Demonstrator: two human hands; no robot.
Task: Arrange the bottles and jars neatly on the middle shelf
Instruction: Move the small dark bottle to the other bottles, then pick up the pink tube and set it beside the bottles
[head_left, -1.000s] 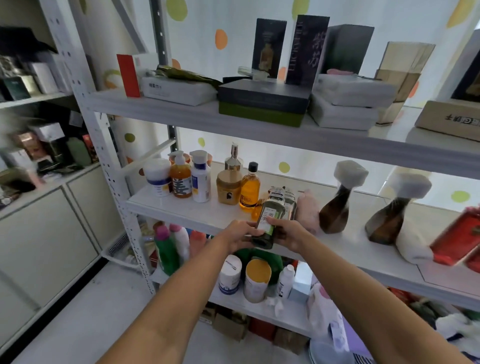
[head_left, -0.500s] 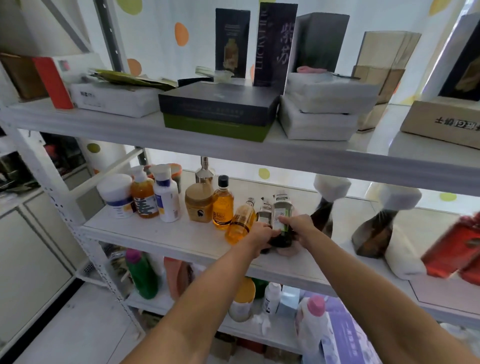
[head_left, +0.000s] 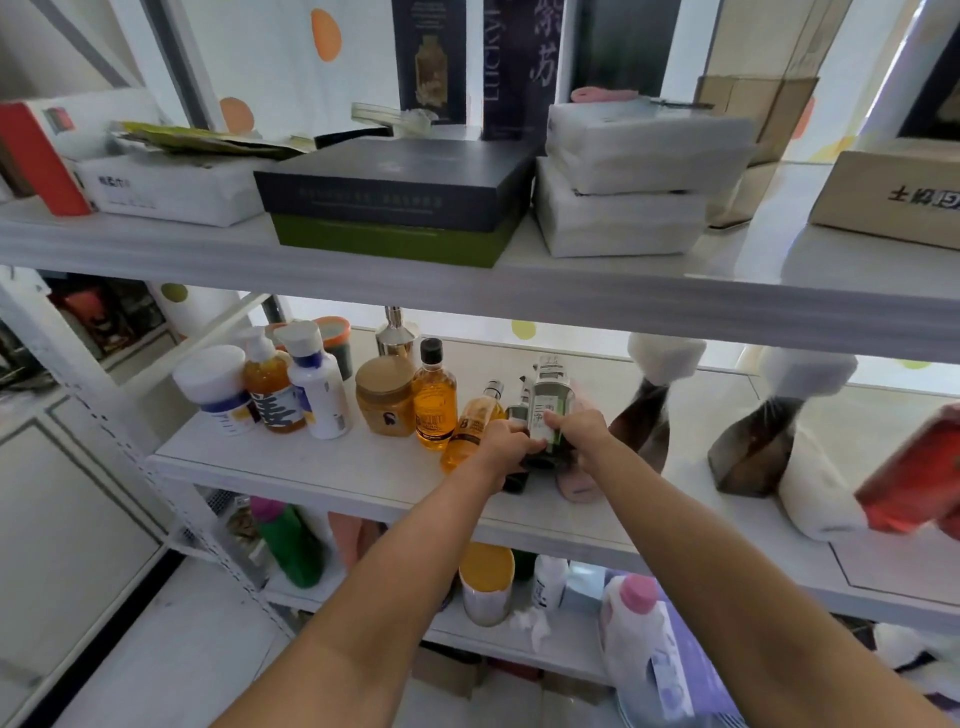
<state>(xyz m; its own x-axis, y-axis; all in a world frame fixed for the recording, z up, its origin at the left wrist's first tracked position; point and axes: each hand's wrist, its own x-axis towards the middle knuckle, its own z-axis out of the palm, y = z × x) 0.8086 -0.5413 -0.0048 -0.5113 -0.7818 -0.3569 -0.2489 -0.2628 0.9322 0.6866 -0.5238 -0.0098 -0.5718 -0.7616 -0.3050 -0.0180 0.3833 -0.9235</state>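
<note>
1. Both our arms reach to the middle shelf (head_left: 322, 467), and the two hands meet near its middle, just right of the row of bottles.
2. Our left hand (head_left: 506, 449) grips the green bottle (head_left: 551, 395) low on its left side, with the fingers curled and clamped on it.
3. Our right hand (head_left: 582, 431) holds the same bottle from the right. The thumb presses on the white label and the other fingers are wrapped behind the glass.
4. The green bottle is nearly upright, with its cap toward the back of the shelf. Its base is hidden by the hands, so we cannot tell if it stands on the shelf.
5. Just beside it on the left is a small dark bottle (head_left: 518, 410). Next comes a tilted amber bottle (head_left: 475, 421), whose lower end is hidden behind our left hand.
6. Further left, these stand upright in a row: an amber bottle with a black cap (head_left: 435, 405), a tan jar (head_left: 385, 395), a white bottle (head_left: 317, 384), an orange pump bottle (head_left: 270, 387) and a white jar (head_left: 215, 387). A silver pump bottle (head_left: 396, 332) stands behind the tan jar.
7. A pink object (head_left: 576, 483) lies on the shelf under our right wrist; what it is we cannot tell.
8. To the right, two brown bottles with white tops (head_left: 644, 415) (head_left: 758, 447) stand on the same shelf, the nearer one close to our right hand.
9. The upper shelf (head_left: 156, 249) carries a dark box (head_left: 395, 187) that lies on a green box (head_left: 384, 241).
</note>
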